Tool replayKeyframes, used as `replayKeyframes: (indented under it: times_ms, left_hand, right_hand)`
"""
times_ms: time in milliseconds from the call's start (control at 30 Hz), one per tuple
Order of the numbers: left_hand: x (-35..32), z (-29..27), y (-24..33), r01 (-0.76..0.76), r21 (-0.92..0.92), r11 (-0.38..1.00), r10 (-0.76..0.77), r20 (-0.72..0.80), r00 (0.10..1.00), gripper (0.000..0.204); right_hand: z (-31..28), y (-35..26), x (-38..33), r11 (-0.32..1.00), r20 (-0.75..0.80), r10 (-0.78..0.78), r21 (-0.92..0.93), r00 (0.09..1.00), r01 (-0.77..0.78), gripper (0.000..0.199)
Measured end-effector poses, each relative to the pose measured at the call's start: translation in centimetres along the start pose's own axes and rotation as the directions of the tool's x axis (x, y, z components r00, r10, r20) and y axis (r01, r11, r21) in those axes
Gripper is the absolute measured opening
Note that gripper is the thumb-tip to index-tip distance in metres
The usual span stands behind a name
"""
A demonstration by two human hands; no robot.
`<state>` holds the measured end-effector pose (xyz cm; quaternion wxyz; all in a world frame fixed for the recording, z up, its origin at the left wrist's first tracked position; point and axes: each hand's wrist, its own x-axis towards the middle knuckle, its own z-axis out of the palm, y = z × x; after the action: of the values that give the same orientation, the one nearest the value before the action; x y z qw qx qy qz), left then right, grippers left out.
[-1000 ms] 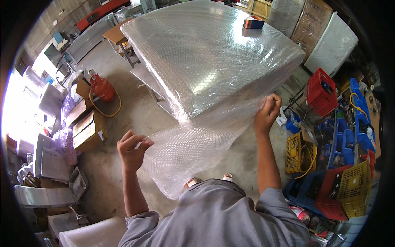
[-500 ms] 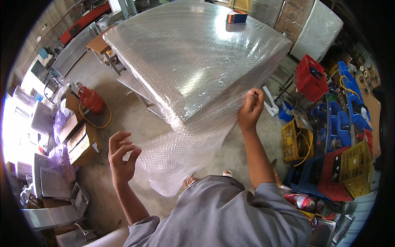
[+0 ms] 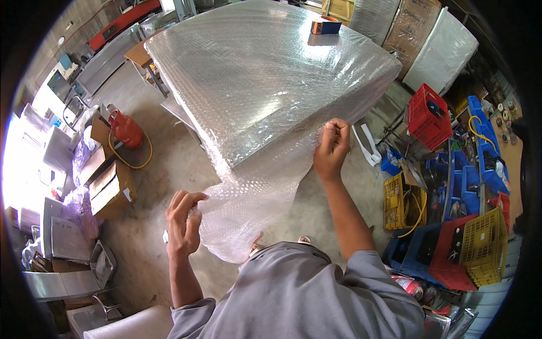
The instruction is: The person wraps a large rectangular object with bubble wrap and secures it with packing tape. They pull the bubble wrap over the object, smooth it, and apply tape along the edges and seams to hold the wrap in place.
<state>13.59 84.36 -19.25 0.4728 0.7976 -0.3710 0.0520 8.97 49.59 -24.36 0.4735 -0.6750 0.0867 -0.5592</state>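
Observation:
A large flat panel (image 3: pixel 248 85), wider at the far end, is covered in clear bubble wrap and narrows to a corner toward me. From that corner and its right side hangs a loose flap of bubble wrap (image 3: pixel 254 209), reaching down near my feet. My right hand (image 3: pixel 332 150) pinches the flap's upper edge beside the panel's right side. At the flap's left edge is my left hand (image 3: pixel 184 223), its fingers half curled and thumb apart from them. The index fingertip meets the film; no firm grip shows. A tape roll (image 3: pixel 326 25) with orange and dark blue sides lies on the panel's far end.
On the left stand a red gas cylinder (image 3: pixel 125 130) with a yellow hose and a cardboard box (image 3: pixel 116 192). To the right are a red crate (image 3: pixel 427 117), a yellow crate (image 3: pixel 402 203) and blue bins (image 3: pixel 466 181). A white strip (image 3: pixel 367 148) lies on the floor.
My left hand has moved right and slightly up, its fingers curling at the flap's edge. My right hand has shifted a little left, still pinching the wrap. The whole view has shifted slightly.

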Motion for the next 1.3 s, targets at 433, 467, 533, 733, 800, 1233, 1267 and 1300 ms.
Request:
replayKeyframes:
  times_ms: [433,467,533,733,800,1233,1267,1300]
  left_hand:
    - [-0.8,1.5,-0.8,0.054,0.364,0.93,0.086,-0.357,0.93,0.019]
    - [-0.8,1.6,-0.9,0.077,0.34,0.937,0.061,-0.378,0.924,0.02]
    - [-0.9,2.0,-1.3,0.078,0.318,0.945,0.069,-0.427,0.902,0.02]
    - [1.5,2.6,-2.8,0.033,0.428,0.903,0.173,-0.433,0.885,0.021]
    - [2.0,3.2,-3.9,0.043,0.357,0.933,0.145,-0.483,0.864,0.021]
    - [2.3,3.8,-5.9,0.057,0.193,0.98,0.073,-0.603,0.794,0.016]
    - [2.2,4.1,-6.2,0.059,0.189,0.98,0.071,-0.612,0.787,0.017]
    - [1.9,4.3,-6.1,0.083,0.168,0.982,0.039,-0.615,0.787,0.017]
  right_hand:
    - [2.6,2.1,-1.2,0.985,0.078,-0.16,-0.055,0.984,0.164,0.013]
    - [2.7,2.2,-1.2,0.98,0.084,-0.182,-0.069,0.98,0.188,0.013]
    - [3.1,2.4,-1.2,0.944,0.056,-0.277,-0.171,0.959,0.282,0.012]
    - [2.4,1.6,-0.5,0.85,0.067,-0.391,-0.356,0.918,0.388,0.011]
    - [2.1,1.9,-0.3,0.828,0.096,-0.4,-0.388,0.911,0.405,0.012]
    - [2.8,2.8,-0.3,0.787,0.108,-0.495,-0.365,0.862,0.498,0.01]
    - [2.8,2.7,-0.2,0.786,0.107,-0.501,-0.359,0.859,0.504,0.01]
    - [2.7,2.6,0.1,0.785,0.106,-0.508,-0.351,0.855,0.51,0.01]
